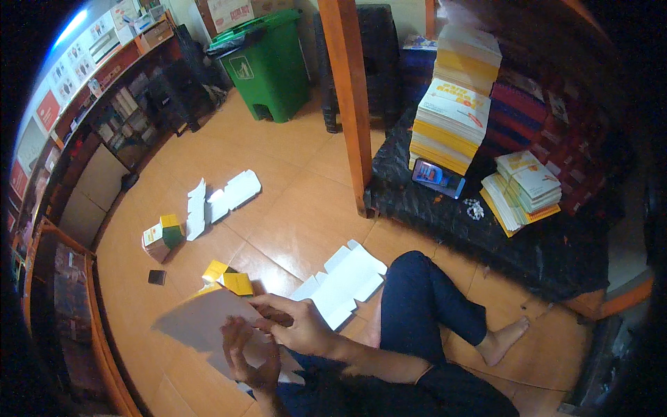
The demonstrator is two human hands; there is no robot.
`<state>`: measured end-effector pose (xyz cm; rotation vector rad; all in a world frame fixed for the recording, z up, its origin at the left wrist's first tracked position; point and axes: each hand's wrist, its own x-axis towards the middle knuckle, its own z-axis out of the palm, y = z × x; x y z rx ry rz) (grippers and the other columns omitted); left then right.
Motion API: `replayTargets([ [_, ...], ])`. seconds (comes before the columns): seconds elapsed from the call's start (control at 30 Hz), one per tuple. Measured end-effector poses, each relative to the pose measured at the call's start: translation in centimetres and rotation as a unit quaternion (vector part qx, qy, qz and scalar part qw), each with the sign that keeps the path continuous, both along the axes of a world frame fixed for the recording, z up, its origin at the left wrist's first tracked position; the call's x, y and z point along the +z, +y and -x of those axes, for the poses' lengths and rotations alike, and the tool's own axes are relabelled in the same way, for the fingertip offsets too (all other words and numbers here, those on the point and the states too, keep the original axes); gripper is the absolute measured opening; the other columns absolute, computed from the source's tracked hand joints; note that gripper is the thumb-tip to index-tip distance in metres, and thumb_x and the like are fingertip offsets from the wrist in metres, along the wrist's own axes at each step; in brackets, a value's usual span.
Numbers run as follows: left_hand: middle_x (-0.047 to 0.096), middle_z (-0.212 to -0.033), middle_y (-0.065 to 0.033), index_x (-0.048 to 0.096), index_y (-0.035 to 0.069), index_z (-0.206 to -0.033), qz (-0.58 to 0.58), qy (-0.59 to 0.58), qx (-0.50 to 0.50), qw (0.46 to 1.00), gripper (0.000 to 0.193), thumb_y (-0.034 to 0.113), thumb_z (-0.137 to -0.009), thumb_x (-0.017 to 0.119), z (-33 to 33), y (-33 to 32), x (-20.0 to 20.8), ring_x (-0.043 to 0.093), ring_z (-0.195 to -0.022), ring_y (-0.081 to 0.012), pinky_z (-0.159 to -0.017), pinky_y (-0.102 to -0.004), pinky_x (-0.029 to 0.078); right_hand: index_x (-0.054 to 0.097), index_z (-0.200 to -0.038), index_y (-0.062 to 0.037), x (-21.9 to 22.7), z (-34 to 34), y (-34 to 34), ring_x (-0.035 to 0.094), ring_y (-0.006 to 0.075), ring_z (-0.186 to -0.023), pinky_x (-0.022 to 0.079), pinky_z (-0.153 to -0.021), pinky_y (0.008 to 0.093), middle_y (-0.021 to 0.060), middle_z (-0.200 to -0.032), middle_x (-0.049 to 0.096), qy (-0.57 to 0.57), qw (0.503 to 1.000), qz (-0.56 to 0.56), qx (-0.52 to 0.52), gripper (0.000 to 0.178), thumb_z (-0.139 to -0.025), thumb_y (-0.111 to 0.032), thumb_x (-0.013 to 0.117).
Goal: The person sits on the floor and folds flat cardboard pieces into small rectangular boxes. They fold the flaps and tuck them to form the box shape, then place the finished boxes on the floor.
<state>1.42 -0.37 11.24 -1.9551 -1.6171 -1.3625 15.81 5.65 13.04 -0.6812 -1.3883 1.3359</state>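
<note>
A flat die-cut carton blank [198, 323], plain greyish on the side I see, is held tilted above the floor near my lap. The fingers of my right hand [299, 323] are closed on its upper right edge. In front of the sheet is my left hand [251, 358], its fingers raised, a little curled and apart; some blur hides whether they touch the card. Just beyond the sheet sits a small yellow and white folded box [231, 276]. Beside my bent leg lies another white blank [340, 281], opened flat on the tiles.
More white blanks [233, 194] and a small yellow, green and white box [162, 236] lie farther left, near a dark square object [157, 277]. A wooden post [351, 104] stands by a black-covered platform [417, 208] bearing stacked cartons [451, 115] and a propped phone [438, 178]. Behind is a green bin [267, 69].
</note>
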Motion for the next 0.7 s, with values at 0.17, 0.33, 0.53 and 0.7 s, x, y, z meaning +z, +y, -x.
replayTargets([
  [0.17, 0.071, -0.096, -0.0114, 0.068, 0.0, -0.095, 0.056, -0.34, 0.015, 0.939, 0.015, 0.001, -0.084, 0.076, -0.4, -1.1, -0.8, 0.068, -0.086, -0.0215, -0.081, -0.0324, 0.054, 0.071, -0.106, 0.0018, 0.0, -0.3, -0.2, 0.072, 0.0207, -0.095, 0.059, -0.082, 0.0299, 0.012, -0.102, 0.072, -0.009, 0.995, -0.061, -0.077, 0.018, -0.088, 0.003, 0.07],
  [0.33, 0.069, -0.094, -0.0096, 0.07, 0.0, -0.09, 0.074, -0.517, -0.021, 0.852, 0.008, 0.007, -0.088, 0.074, -1.2, -0.9, 0.0, 0.064, -0.085, -0.0153, -0.077, -0.0268, 0.05, 0.071, -0.098, 0.0015, 0.2, 0.0, 0.1, 0.07, 0.0226, -0.087, 0.057, -0.073, 0.0321, 0.0108, -0.092, 0.069, 0.005, 0.974, -0.195, -0.116, 0.013, -0.085, 0.003, 0.073],
  [0.53, 0.069, -0.1, -0.0081, 0.069, -0.004, -0.104, 0.057, -0.531, -0.022, 0.845, 0.017, 0.008, -0.092, 0.069, -2.0, -0.6, -0.3, 0.065, -0.09, -0.017, -0.082, -0.0286, 0.052, 0.068, -0.098, -0.0011, -0.2, 0.0, 0.2, 0.067, 0.0298, -0.085, 0.057, -0.073, 0.0358, 0.0115, -0.092, 0.067, -0.07, 0.945, -0.304, -0.095, 0.017, -0.082, 0.002, 0.073],
  [0.7, 0.07, -0.111, -0.0106, 0.063, -0.005, -0.122, 0.045, -0.563, -0.054, 0.824, 0.03, 0.009, -0.096, 0.067, -2.3, -0.4, -0.7, 0.066, -0.1, -0.0192, -0.09, -0.0311, 0.053, 0.064, -0.109, -0.001, -0.3, 0.3, 0.3, 0.068, 0.0319, -0.088, 0.058, -0.075, 0.0383, 0.0135, -0.098, 0.067, -0.082, 0.931, -0.35, -0.063, 0.026, -0.084, 0.0, 0.071],
])
